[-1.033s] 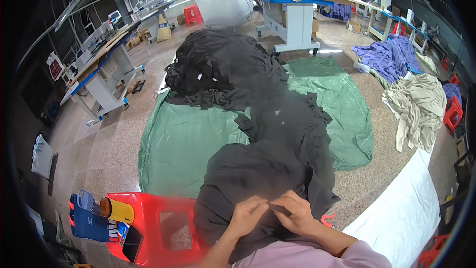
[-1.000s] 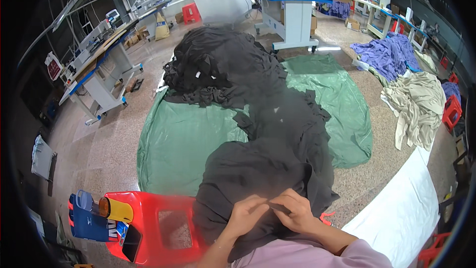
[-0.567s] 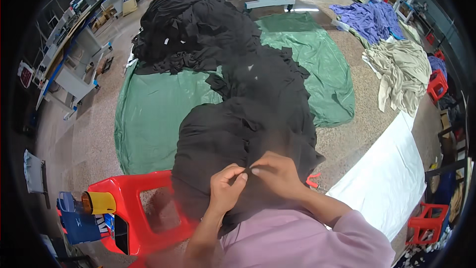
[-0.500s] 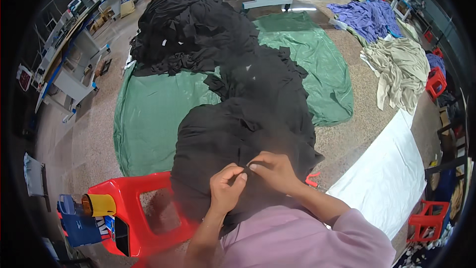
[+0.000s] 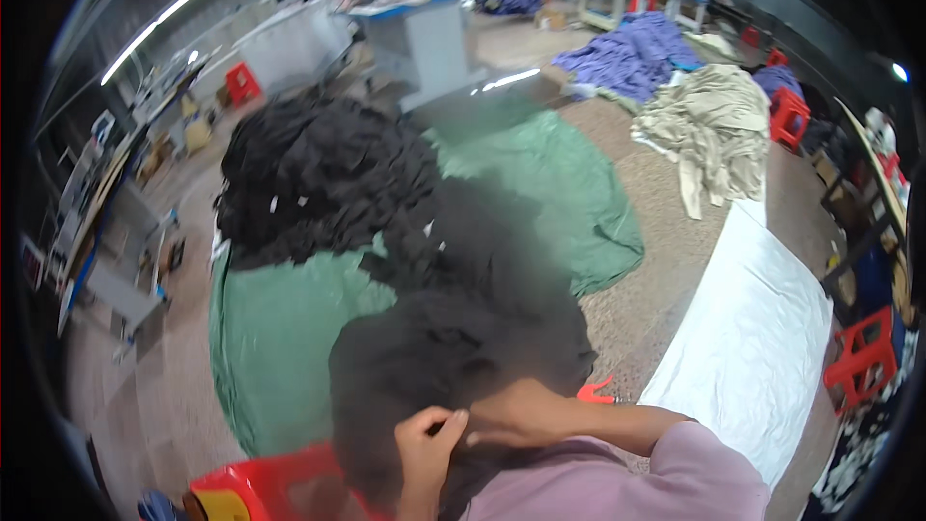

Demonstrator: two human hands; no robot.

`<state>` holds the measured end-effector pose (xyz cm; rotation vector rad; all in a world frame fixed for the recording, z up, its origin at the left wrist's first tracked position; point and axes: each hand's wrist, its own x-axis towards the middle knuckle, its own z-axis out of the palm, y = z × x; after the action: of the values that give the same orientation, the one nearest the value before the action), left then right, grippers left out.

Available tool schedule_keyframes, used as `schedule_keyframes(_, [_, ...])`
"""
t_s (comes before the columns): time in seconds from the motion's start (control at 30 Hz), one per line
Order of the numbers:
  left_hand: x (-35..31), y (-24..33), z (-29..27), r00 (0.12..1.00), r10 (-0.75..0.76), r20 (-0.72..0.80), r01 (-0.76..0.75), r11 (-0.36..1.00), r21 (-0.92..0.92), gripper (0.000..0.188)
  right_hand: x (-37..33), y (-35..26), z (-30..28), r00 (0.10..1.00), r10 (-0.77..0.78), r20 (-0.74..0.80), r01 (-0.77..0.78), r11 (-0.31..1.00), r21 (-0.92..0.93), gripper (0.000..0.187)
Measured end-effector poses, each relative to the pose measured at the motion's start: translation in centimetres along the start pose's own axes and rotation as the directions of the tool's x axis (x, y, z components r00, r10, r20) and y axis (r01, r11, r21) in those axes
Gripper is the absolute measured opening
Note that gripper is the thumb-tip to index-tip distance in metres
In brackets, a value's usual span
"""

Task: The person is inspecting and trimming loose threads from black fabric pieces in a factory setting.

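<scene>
Black cloth (image 5: 405, 347) lies bunched over my lap and spreads forward from there. Low in the picture, my left hand (image 5: 424, 449) is closed, with its thumb and forefinger pinched at a dark bit of this cloth. My right hand (image 5: 516, 413) sits just beside it, palm side down, its fingers curled in toward the left hand. Motion blurs the right fingertips, and whatever they hold is hidden. Farther ahead, the lap cloth runs on toward a large heap of black fabric pieces (image 5: 318, 174) with a few small white tags.
Green sheeting (image 5: 280, 347) lies beneath the black cloth. At the lower left stands a red plastic stool (image 5: 251, 478). White sheeting (image 5: 752, 347) covers floor on the right, near beige cloth (image 5: 709, 116) and purple cloth (image 5: 632, 53). A red-handled tool (image 5: 596, 393) lies by my right forearm.
My view has tilted up, so the scene sits lower and more of the room shows. My right hand has turned palm-down, its elbow swung outward, while my left stays pinched.
</scene>
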<state>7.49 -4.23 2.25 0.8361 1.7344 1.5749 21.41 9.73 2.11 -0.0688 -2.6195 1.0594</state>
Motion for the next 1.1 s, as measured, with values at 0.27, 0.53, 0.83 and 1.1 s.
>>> schedule_keyframes(0.27, [-0.3,7.1,-3.6,0.749,0.221,0.624,-0.512,0.791,0.335,0.114,-8.8,2.4,-9.7,0.517,0.575,-0.634,0.176,0.654,0.736,0.033])
schedule_keyframes(0.53, [-0.3,8.3,-3.5,0.334,-0.318,0.888,-0.072,0.930,0.360,0.054,-15.2,2.3,-23.9,0.230,0.455,-0.861,0.046,0.878,0.476,0.035])
schedule_keyframes(0.83, [18.0,24.1,-19.0,0.352,0.917,0.190,0.132,-0.250,0.959,0.060,21.4,6.8,-29.6,0.240,-0.024,-0.971,0.196,0.980,0.024,0.039])
schedule_keyframes(1.1, [21.0,16.1,-13.8,0.571,0.821,-0.001,-0.351,0.246,0.903,0.039,24.8,5.9,-14.0,0.891,-0.276,-0.361,0.053,0.852,-0.521,0.044])
